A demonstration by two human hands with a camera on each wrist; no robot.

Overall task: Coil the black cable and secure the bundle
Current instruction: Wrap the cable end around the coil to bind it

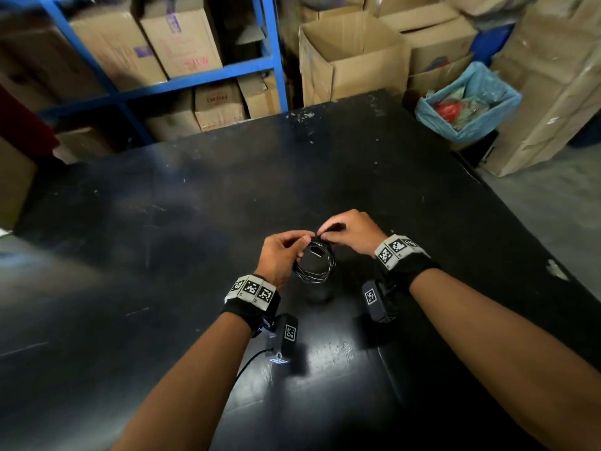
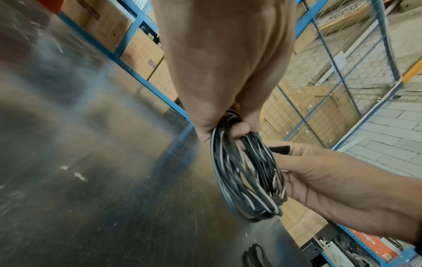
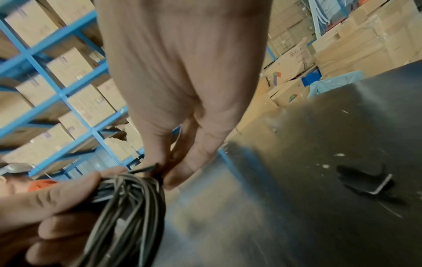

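Note:
The black cable [image 1: 314, 263] is wound into a small coil of several loops, held upright just above the black table [image 1: 211, 190]. My left hand [image 1: 304, 247] grips the coil's upper left side, fingers curled round the loops [image 2: 246, 171]. My right hand [image 1: 325, 232] meets it at the top of the coil and pinches a thin black strap [image 3: 146, 169] against the bundle [image 3: 128, 207]. In the left wrist view a short piece of black strap [image 2: 279, 149] shows at my right hand's thumb [image 2: 303, 153]. How the strap runs around the loops is hidden.
A small dark object with a pale edge [image 3: 365, 180] lies on the table to the right. Dark loops [image 2: 255, 252] lie near the table edge. Blue shelving [image 1: 195, 76] with cardboard boxes, an open box [image 1: 351, 56] and a blue-lined bin [image 1: 468, 105] stand beyond the far edge.

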